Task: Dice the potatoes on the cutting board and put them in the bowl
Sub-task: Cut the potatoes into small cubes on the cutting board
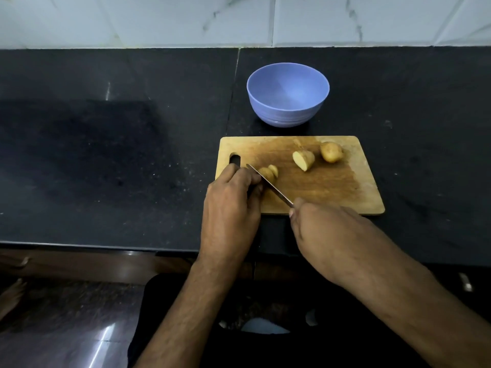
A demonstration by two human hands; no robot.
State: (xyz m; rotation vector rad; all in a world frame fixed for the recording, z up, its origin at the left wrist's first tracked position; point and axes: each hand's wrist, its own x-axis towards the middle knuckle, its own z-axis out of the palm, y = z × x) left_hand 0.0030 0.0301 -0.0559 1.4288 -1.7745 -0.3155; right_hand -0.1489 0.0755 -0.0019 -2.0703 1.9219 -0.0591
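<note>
Cutting is only just getting going, as far as I am seeing it. I am watching my left hand (pixel 230 197) curling its fingers down over one potato piece (pixel 269 173) at the near left of the cutting board (pixel 326 187), holding it in place. My right hand (pixel 322 229) is wrapping tight around the handle of the knife (pixel 269 185), and the blade is running slantwise from that hand up to the far left, lying right against the held piece. That piece is looking like it is already coming apart into a few slices, but none of it is in small cubes yet. Another half potato (pixel 303 160) is sitting in the middle of the board with its cut face showing, and a whole potato (pixel 331 151) is waiting just beside it on the far right. Both are well apart from the knife. The blue bowl (pixel 288 94) is standing on the dark counter (pixel 106 155) just beyond the far edge of the board, and nothing is lying inside it. So I am judging that most of the job is still waiting: finishing these slices, cutting them crosswise, doing the other two, and then moving everything over into the bowl.
</note>
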